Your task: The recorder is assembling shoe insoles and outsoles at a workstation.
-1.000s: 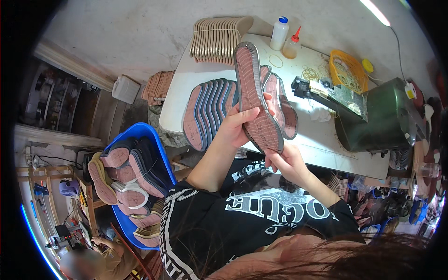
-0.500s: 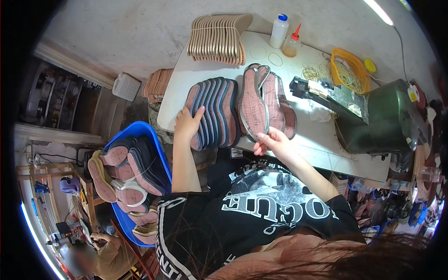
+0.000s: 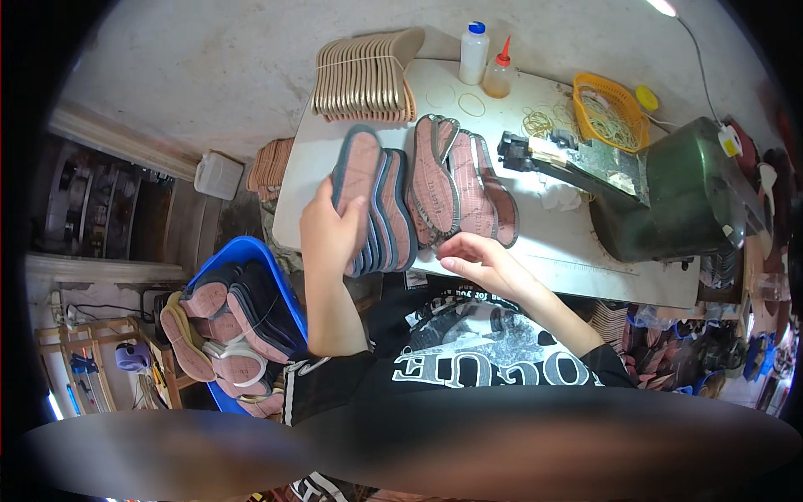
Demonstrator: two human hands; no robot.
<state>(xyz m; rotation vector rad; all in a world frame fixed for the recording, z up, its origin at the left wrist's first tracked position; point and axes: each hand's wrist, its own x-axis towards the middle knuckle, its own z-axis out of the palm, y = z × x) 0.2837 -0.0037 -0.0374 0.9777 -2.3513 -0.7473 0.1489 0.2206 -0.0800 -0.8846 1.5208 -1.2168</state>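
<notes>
My left hand [image 3: 328,227] is closed on the side of a pink insole [image 3: 360,163] with a dark rim. The insole is tipped up over a row of overlapping dark-edged insoles [image 3: 400,209]; its lower end is hidden by my fingers. Just right of that row, a fanned group of pink insoles with grey edging [image 3: 437,180] lies on the table. My right hand [image 3: 478,258] is at the near end of this group, with nothing in it. Its fingers are bent loosely, the thumb held apart.
A banded bundle of tan, gold-edged insoles [image 3: 364,79] stands at the table's back. To its right are a white bottle [image 3: 473,58], a red-tipped bottle [image 3: 499,75] and a yellow basket of rubber bands [image 3: 609,113]. A green machine [image 3: 665,192] occupies the right; a blue tub [image 3: 280,280] holds insoles.
My left hand has lifted an insole from the row. My right hand has come away from the grey-edged insole it was touching. The whole view has shifted slightly.
</notes>
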